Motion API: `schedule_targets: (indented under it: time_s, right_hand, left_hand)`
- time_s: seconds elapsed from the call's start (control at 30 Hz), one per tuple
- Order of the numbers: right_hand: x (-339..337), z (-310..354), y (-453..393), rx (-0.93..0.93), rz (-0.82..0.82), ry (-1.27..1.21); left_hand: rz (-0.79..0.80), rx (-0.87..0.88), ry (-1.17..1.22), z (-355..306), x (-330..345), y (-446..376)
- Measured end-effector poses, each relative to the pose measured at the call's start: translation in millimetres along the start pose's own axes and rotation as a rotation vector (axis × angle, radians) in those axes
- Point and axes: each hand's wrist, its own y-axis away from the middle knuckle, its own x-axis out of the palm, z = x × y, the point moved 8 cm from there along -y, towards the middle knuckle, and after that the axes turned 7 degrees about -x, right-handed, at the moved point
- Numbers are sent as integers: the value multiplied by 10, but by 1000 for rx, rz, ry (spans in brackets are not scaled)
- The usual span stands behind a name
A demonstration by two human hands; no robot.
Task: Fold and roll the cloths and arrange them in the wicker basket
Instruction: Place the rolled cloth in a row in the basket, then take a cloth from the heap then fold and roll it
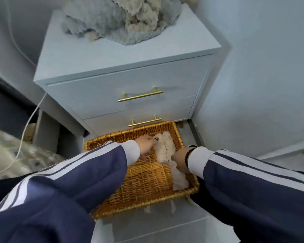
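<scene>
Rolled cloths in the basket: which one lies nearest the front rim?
The rolled cloth under the right hand, along the basket's right wall. Its end reaches the near corner; the other two rolls lie side by side at the far end.

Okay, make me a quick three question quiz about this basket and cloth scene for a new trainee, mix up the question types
1. True or false: the rolled cloths lie along the right side of the wicker basket.
2. Multiple choice: where does the pile of unfolded cloths sit? A) on the floor B) on top of the drawer cabinet C) inside the basket
3. Short answer: which wrist wears the dark bead bracelet?

Key
1. True. The left part of the basket shows bare weave.
2. B.
3. The right wrist; the right hand rests on a roll, and the left hand touches the rolls from the other side.
</scene>
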Motion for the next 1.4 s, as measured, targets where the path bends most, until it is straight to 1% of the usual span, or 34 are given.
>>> schedule_targets:
  time_s: [0.13, 0.27, 0.4, 0.47, 0.63, 0.77, 0.83, 0.97, 1.07, 1.17, 1.27, 1.4]
  right_hand:
    - [-583, 12, 431, 38, -162, -82]
    - [-1022, -43, 616, 85, -317, -121]
    - [-1457, 50, 965, 78, -444, -161]
    - [-1613, 99, 1108, 62, -476, -199]
    - [-1946, 221, 1358, 17, -581, -292]
    - [-2155, 198, 1512, 9, -702, -391]
    - [-2245, 155, 1572, 11, -765, -438]
    - [-2422, 35, 1659, 26, -882, -508]
    - [-2583, -81, 1702, 44, -1006, -577]
    - [-2730, -141, 1691, 23, -1120, -706]
    - [-2905, -218, 1644, -5, -1238, -904]
    - [-3233, -340, 1672, 3, -1377, -985]
  left_hand:
    - [-45, 55, 12, -120, -204, 420]
    - [-85, 114, 0, -234, -396, 788]
    - [-174, 171, -38, -282, -677, 1190]
    - [-203, 195, -20, -284, -814, 1378]
    - [-267, 282, 139, -331, -1135, 1759]
    - [-293, 368, 391, -477, -1364, 1969]
    - [-288, 396, 479, -561, -1429, 2024]
    - [-282, 461, 543, -779, -1561, 2053]
    - [-279, 522, 569, -979, -1688, 2081]
    - [-270, 580, 630, -1132, -1830, 2135]
    - [-253, 630, 745, -1217, -2055, 2168]
    - [-250, 654, 910, -1227, -2373, 2154]
